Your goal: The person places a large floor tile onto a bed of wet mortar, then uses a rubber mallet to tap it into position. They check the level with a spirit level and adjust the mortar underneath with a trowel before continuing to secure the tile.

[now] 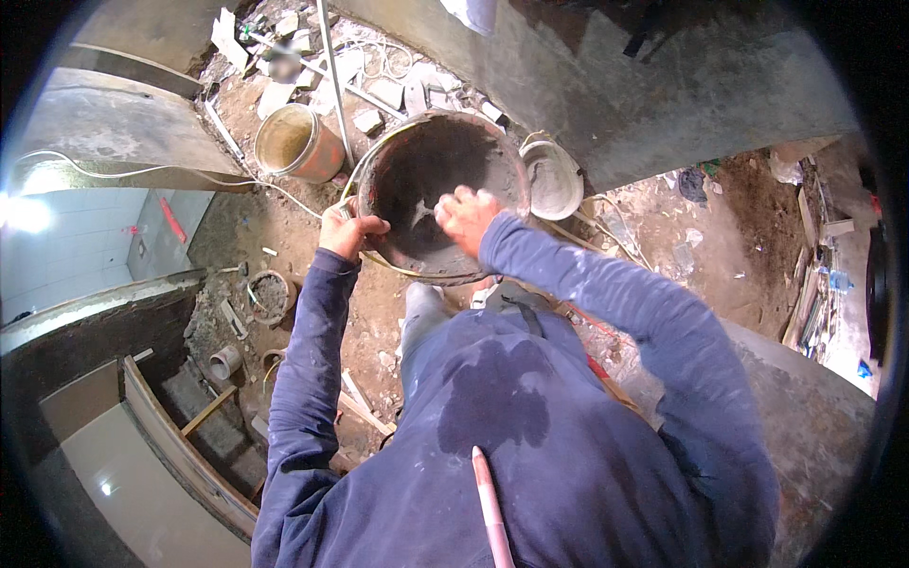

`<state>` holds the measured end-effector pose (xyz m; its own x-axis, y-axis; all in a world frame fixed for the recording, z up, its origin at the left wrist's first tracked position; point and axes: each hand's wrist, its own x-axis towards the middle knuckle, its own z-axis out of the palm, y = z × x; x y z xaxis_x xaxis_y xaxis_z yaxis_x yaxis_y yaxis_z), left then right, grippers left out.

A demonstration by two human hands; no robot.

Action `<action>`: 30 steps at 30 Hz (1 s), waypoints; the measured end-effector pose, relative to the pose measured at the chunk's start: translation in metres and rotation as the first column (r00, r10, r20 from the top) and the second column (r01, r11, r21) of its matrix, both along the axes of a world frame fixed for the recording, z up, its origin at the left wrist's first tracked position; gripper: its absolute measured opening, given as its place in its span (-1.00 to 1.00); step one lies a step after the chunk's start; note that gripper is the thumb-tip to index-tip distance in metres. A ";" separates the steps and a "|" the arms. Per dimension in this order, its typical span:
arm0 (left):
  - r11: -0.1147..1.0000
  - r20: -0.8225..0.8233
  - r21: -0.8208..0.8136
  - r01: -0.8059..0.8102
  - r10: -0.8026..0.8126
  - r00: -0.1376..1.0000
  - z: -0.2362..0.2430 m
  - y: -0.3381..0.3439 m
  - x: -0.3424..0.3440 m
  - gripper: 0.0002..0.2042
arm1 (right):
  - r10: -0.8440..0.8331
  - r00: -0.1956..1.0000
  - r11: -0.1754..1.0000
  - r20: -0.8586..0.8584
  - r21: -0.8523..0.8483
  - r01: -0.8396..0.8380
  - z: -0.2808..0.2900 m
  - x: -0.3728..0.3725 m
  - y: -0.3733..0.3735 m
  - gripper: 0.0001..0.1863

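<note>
A wide, round, dark bucket [379, 156], its inner wall coated in grey-brown residue, is held up in front of my body, its mouth facing me. My left hand [348, 230] grips its rim at the left, thumb lying over the edge. Inside the mouth, my right hand [464, 216] is closed, with its fingers curled and slightly blurred. A small pale, pointed shape [423, 212] shows beside those fingertips. Whether it is a tool's blade or a bare patch of the bucket I cannot tell.
An orange bucket [327, 156] stands beyond at the left, a white bucket [554, 185] to the right. Rubble [383, 90], a long pole [333, 80] and a cable [284, 197] litter the dirt floor. A smaller mortar-filled bucket [272, 296] sits lower left. Grey walls [701, 85] rise around.
</note>
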<state>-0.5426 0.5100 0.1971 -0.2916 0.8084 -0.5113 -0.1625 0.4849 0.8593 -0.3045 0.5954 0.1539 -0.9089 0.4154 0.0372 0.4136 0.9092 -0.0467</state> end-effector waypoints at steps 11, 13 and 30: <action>0.994 -0.051 0.054 0.091 -0.088 0.995 -0.002 0.004 -0.005 -0.81 | 0.137 0.990 0.987 0.022 0.080 -0.139 0.013 0.006 0.000 -0.77; 0.997 0.048 0.053 0.057 -0.059 0.997 -0.001 0.001 0.001 -0.78 | 0.152 0.984 0.985 0.096 0.065 -0.159 0.019 0.010 0.014 -0.80; 0.956 -0.101 0.029 0.291 -0.287 0.953 0.014 0.045 -0.010 -0.80 | 0.049 0.999 0.995 -0.022 0.091 -0.046 0.042 -0.029 0.014 -0.82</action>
